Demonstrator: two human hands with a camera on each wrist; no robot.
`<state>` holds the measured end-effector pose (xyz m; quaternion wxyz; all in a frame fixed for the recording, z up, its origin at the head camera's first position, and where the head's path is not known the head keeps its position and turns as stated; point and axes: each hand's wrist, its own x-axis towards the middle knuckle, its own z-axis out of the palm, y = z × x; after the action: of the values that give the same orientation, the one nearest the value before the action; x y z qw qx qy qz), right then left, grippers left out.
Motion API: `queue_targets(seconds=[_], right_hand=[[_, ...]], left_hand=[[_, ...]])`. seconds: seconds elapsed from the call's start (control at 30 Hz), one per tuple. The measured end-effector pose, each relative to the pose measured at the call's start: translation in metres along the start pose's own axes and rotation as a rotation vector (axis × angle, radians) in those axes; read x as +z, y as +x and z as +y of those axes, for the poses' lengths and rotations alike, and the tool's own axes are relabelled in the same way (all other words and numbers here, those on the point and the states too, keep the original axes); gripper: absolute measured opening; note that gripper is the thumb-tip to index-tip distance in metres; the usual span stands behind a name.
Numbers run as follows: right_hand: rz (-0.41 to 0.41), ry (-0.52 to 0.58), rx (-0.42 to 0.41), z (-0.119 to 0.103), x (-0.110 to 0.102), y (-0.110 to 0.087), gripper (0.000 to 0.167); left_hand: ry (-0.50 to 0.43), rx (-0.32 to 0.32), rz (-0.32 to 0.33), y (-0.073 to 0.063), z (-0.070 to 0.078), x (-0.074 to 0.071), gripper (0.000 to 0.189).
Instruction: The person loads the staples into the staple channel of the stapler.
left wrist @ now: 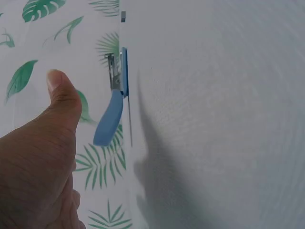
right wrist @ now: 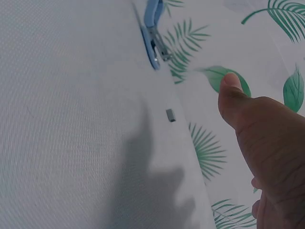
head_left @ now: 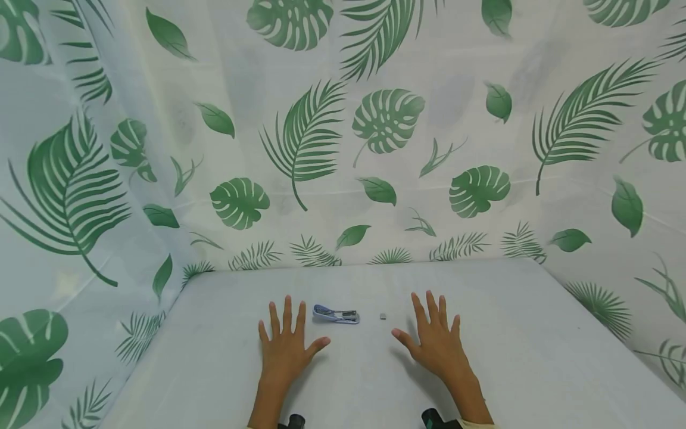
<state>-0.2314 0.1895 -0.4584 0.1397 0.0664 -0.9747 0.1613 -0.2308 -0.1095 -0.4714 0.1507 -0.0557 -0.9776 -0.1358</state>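
Observation:
A blue stapler (head_left: 336,314) lies on the white table, its handle swung up from the base and its metal channel exposed, as the left wrist view shows from the side. To its right sits a small grey strip of staples (head_left: 383,316), also seen in the right wrist view. My left hand (head_left: 286,348) is spread flat over the table with fingers straight, just left of the stapler and apart from it. On the other side, my right hand (head_left: 436,345) has its fingers spread too, its thumb pointing toward the staples. Neither hand holds anything.
The white tabletop (head_left: 536,357) stretches out on both sides of the hands. Behind it and along the sides hang white curtains (head_left: 327,232) printed with green leaves. Black wrist straps (head_left: 292,422) show at the bottom edge of the head view.

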Motion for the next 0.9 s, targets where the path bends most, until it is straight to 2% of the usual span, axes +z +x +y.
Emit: queue_targets(seconds=[0.13, 0.27, 0.43, 0.57, 0.9], right_hand=[[0.006, 0.005, -0.005, -0.001, 0.001, 0.001, 0.090], [-0.003, 0.015, -0.006, 0.000, 0.002, 0.002, 0.090], [-0.056, 0.048, 0.016, 0.000, 0.002, 0.000, 0.091], [-0.096, 0.097, 0.021, 0.000, 0.002, 0.000, 0.089], [-0.143, 0.127, 0.007, -0.002, 0.004, 0.000, 0.079]], left_hand=[[-0.033, -0.004, -0.009, 0.002, 0.001, 0.001, 0.088], [-0.121, -0.018, -0.034, 0.004, 0.001, 0.003, 0.083], [-0.311, -0.045, -0.083, 0.006, -0.001, 0.008, 0.075], [-0.461, -0.096, -0.104, 0.011, -0.003, 0.016, 0.071], [-0.798, -0.196, -0.075, 0.037, -0.009, 0.024, 0.053]])
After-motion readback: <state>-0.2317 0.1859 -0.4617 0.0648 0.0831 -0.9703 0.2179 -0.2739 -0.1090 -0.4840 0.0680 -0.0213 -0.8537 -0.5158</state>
